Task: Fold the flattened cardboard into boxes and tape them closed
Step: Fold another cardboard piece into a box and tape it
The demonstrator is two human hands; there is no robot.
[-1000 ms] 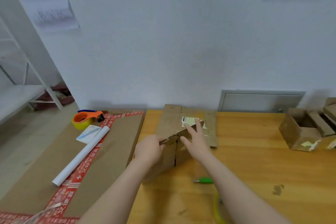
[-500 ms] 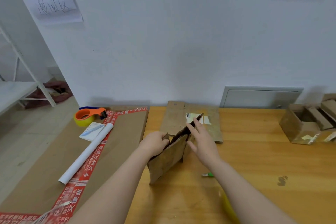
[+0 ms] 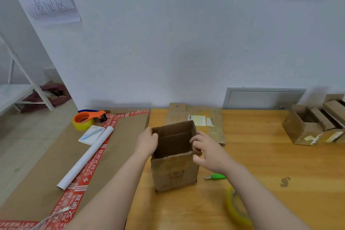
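Box (image 3: 174, 170) between left grip (image 3: 147, 142), right grip (image 3: 209, 153)

the single head view sits above and behind the person's forearms, facing forward and down across the wooden table (image 3: 270, 158) toward the white wall (image 3: 168, 43), which fills the upper half of the frame. the cardboard box (image 3: 174, 171) stands close under the lens, near the middle, its open top seen from above, with the left hand (image 3: 147, 143) and right hand (image 3: 210, 154) holding its side walls. the wide angle reaches a shelf frame (image 3: 28, 78) at the left edge and small boxes (image 3: 306, 129) at the right. the bottom edge cuts off both forearms and a tape roll (image 3: 236, 211).
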